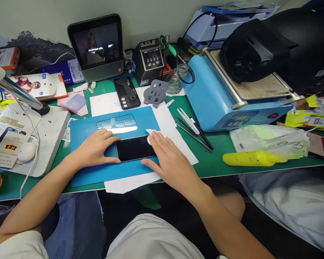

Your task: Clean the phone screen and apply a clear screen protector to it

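A smartphone (135,148) with a dark screen lies face up on a blue mat (97,174). My left hand (95,147) steadies its left end, thumb at the near corner and curled fingers at the far corner. At the right end, my right hand (170,158) presses a white wipe (149,139) onto the glass with its fingers together and thumb apart; most of the wipe is hidden under the fingers. Just beyond the phone, a clear screen protector sheet (117,123) with a dark outline lies on the mat.
A phone back cover (126,92), grey phone stand (156,92) and tweezers (194,131) lie around the mat. Behind stand a smart display (97,46) and soldering station (147,61). At right are a blue machine (205,97) and yellow bottle (248,158); a lamp base (51,144) is left.
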The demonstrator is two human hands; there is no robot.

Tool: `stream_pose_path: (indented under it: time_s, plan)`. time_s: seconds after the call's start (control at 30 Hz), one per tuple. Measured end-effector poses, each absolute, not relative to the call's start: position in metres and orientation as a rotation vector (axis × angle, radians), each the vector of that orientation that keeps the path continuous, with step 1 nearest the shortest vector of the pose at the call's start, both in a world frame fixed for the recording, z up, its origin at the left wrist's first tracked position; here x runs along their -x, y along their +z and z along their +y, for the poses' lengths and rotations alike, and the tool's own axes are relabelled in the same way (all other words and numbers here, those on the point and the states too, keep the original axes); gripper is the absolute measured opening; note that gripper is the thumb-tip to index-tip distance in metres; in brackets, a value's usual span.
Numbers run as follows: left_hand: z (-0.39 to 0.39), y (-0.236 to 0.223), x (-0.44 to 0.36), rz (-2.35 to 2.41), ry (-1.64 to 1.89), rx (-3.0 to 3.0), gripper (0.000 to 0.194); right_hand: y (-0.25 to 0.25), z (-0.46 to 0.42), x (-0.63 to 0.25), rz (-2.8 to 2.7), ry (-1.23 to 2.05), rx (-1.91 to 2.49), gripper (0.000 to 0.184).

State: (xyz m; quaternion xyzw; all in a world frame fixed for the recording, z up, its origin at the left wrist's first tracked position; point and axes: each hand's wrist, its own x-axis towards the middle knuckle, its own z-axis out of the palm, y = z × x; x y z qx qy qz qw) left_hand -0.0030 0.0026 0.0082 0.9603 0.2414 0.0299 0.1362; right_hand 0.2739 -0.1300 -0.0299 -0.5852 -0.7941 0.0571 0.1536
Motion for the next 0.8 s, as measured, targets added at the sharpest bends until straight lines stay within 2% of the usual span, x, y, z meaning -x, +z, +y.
stream_pose_path:
  time_s: [0.27,0.5,0.63,0.8]
  plan:
    - [0.001,0.005,0.002,0.702,0.091,-2.761,0.077,-0.032,-0.159,-0.275,-2.258,0.148,1.661,0.087]
    - [0.011,0.007,0.009,0.681,0.279,-2.544,0.110,-0.022,-0.114,-0.236,-2.404,0.219,1.493,0.087]
    - [0.012,0.006,0.012,0.640,0.344,-2.529,0.111,-0.017,-0.107,-0.196,-2.471,0.220,1.422,0.096]
    - [0.011,0.005,0.013,0.660,0.309,-2.548,0.109,-0.020,-0.129,-0.181,-2.479,0.154,1.323,0.093]
